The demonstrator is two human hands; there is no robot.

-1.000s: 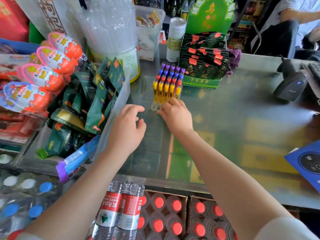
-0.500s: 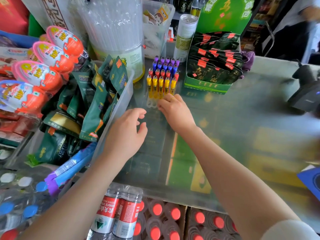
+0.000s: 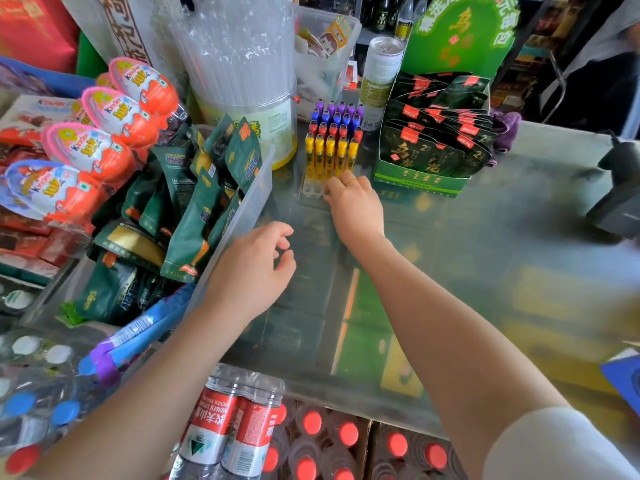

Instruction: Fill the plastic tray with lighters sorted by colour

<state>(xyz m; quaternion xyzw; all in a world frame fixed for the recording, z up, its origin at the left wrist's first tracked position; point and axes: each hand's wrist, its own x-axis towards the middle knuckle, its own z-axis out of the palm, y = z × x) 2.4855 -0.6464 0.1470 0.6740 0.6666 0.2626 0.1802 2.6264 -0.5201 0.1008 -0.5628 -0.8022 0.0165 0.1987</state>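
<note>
while left grip [image 3: 256, 271] hangs loose, right grip [image 3: 353, 202] pinches tray [image 3: 311, 190] near edge.

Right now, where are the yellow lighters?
In the head view, the yellow lighters stand in the front row of the plastic tray, mid-counter, just beyond the right hand and left of the green box.

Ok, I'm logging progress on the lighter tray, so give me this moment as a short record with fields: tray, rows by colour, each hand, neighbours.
tray: clear plastic tray on the glass counter, nearest slots empty
rows, far to near: purple lighters, blue lighters, red lighters, yellow lighters
right hand: at the tray's near right corner, ring on one finger
left hand: over the counter, fingers loosely curled, holding nothing
neighbours: green box of sachets to the right, drink can behind
</note>
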